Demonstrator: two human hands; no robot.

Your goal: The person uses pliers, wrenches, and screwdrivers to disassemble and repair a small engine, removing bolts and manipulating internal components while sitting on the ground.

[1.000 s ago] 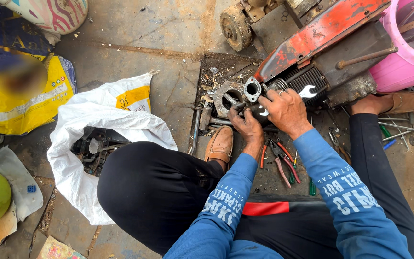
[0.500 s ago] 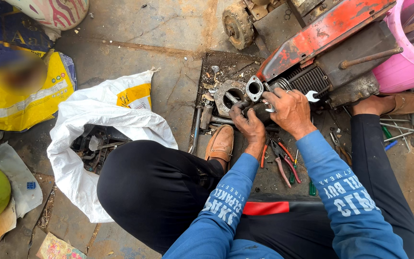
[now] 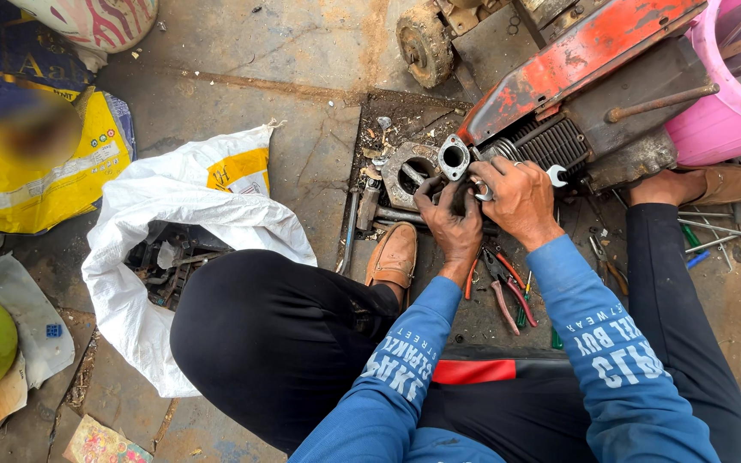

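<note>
Barely anything's moved since a second ago in the head view, both hands sit at the same spot on the engine, with the right hand (image 3: 521, 201) clenched round a wrench (image 3: 557, 176) whose open end pokes out by the cooling fins (image 3: 551, 141), and the left hand (image 3: 449, 214) pressed down next to it, though I can't tell if it's gripping anything. Work is at the small grey flange (image 3: 454, 157) on the engine's left end, just beside the round cover plate (image 3: 412, 169) lying on the floor. Seems like the trick is seating the wrench square and bracing with the left hand so it doesn't slip; pliers (image 3: 508, 287) lie handy below the wrists.
</note>
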